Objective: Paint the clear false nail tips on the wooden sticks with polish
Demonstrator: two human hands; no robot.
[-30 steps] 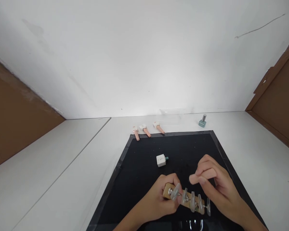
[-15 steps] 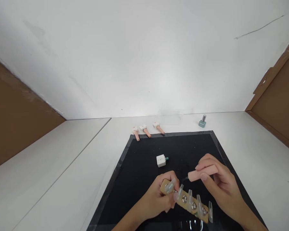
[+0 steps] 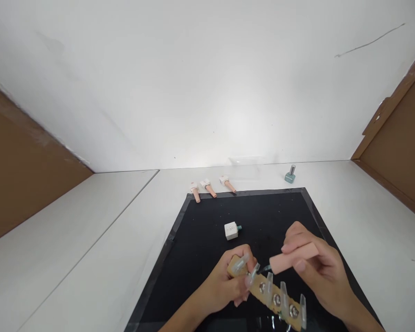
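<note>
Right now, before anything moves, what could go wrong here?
The brush on the pink handle in the right hand is close to the left hand, so a slip might smear it.
The tan strip is held near one end, so it could tilt under pressure.
The white bottle lies uncapped on its side, so it might leak.

You work at a makeshift booth (image 3: 79,221): white wall (image 3: 193,92) behind the black mat (image 3: 197,240), brown panels (image 3: 27,161) left and right of it, polish bottles (image 3: 231,231) on and beyond it.
</note>
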